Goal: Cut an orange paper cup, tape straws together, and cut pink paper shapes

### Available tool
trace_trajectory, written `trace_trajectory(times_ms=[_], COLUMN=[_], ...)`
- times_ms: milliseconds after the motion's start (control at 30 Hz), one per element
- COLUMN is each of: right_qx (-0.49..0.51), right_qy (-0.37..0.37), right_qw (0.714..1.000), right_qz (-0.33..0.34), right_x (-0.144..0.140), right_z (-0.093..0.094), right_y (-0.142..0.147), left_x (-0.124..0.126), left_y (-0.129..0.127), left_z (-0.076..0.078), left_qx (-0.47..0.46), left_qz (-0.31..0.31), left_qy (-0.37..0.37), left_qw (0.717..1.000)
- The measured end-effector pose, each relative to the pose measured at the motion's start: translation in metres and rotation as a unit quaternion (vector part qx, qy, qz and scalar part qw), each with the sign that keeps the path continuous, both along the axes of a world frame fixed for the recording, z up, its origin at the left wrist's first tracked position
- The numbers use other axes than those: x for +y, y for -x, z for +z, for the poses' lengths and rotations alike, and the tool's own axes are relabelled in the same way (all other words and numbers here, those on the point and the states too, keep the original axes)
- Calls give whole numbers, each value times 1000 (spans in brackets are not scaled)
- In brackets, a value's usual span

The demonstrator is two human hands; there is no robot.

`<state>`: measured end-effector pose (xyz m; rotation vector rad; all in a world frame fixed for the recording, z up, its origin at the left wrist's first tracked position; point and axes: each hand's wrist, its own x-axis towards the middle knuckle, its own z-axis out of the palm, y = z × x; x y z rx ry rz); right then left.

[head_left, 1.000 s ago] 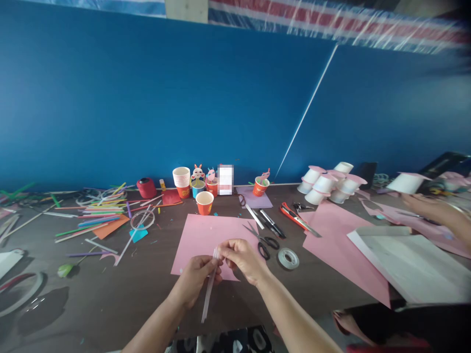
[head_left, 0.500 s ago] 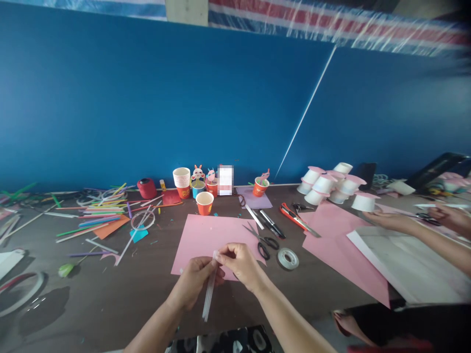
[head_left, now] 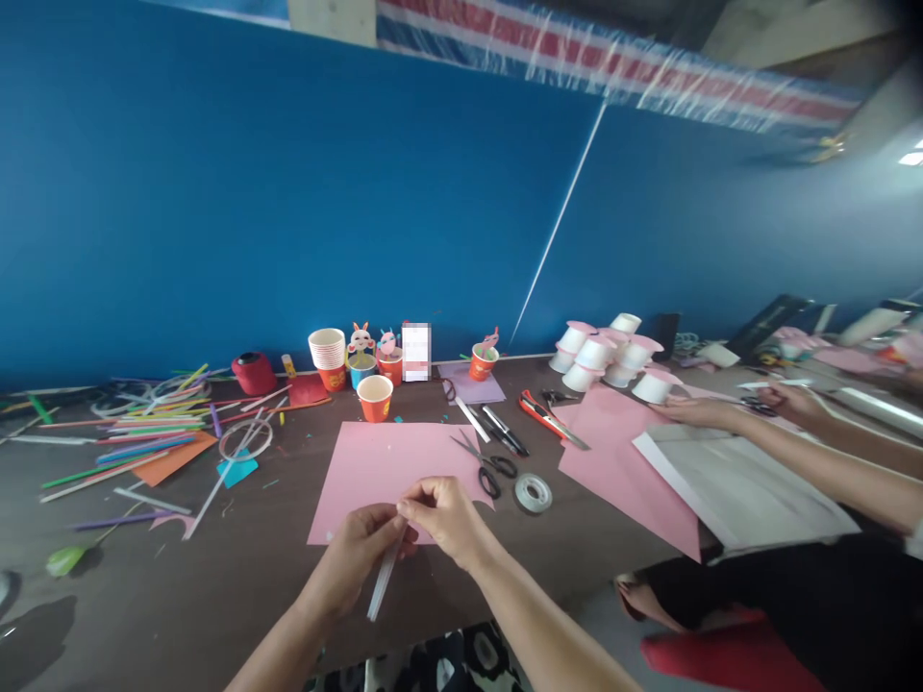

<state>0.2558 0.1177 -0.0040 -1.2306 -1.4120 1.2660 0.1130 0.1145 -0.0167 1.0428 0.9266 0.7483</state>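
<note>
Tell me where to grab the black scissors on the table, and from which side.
Grip the scissors by the black handle loops, coming from the near side. The loops lie toward the person, beside the tape roll, while the open blades point away toward the cups, so that approach likely avoids the tips.

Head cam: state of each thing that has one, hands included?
left hand: shut on the straw
right hand: pinching the straw's top end
straw: clear, held slanted above the table edge
scissors: blades open, lying flat
tape roll: lying flat
orange cup: upright, mouth up
cup stack: upright, nested
white cups: upside down, clustered
pink sheet: flat on the table
</note>
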Motion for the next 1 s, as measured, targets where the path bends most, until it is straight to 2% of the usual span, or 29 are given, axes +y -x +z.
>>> trace_trajectory(times_ms=[200, 267, 333, 400, 433, 533, 600, 633, 667, 733, 800, 833, 900, 1000], right_qx=[-40, -73, -135, -245, -319, -488, -524, -516, -490, -376, -186, -78, 104, 227], right_qy=[-34, -56, -81, -113, -124, -118, -105, -104, -102, -88, -54, -34, -6, 8], right_qw=[998, 995, 985, 949, 918, 826, 805, 809, 825, 884, 955, 980, 991, 974], right_qz=[-38, -40, -69, -161, -204, -255, -258, -259, -262, -263, -225, -181, -87, 9], right_x=[-2, -4, -5, -9, -11, -21, -26, -28, -30, -31, -29, -27, -22, -10], right_z=[-8, -9, -9, -13, -17, -34, -45, -49, -51, -50, -42, -37, -28, -18], right_y=[-3, -16, -41, -75, -92, -137, -152, -155, -155, -148, -132, -122, -99, -62], left_x=[3, 4, 6, 8, 10, 13, 15, 15, 15, 15, 14, 14, 16, 21], left_y=[-11, -12, -10, -4, 0, 9, 12, 12, 12, 10, 7, 6, 3, 0], left_z=[-3, -6, -9, -13, -15, -18, -18, -18, -17, -17, -15, -14, -11, -5], left_qx=[22, 28, 15, -12, -25, -57, -71, -74, -76, -79, -87, -92, -100, -114], left_qz=[16, 27, 43, 62, 71, 90, 101, 105, 109, 107, 98, 95, 95, 102], left_qy=[7, 4, 15, 38, 49, 83, 106, 116, 122, 125, 124, 124, 127, 116], left_qw=[1000, 999, 999, 997, 996, 991, 987, 985, 984, 983, 984, 983, 982, 981])
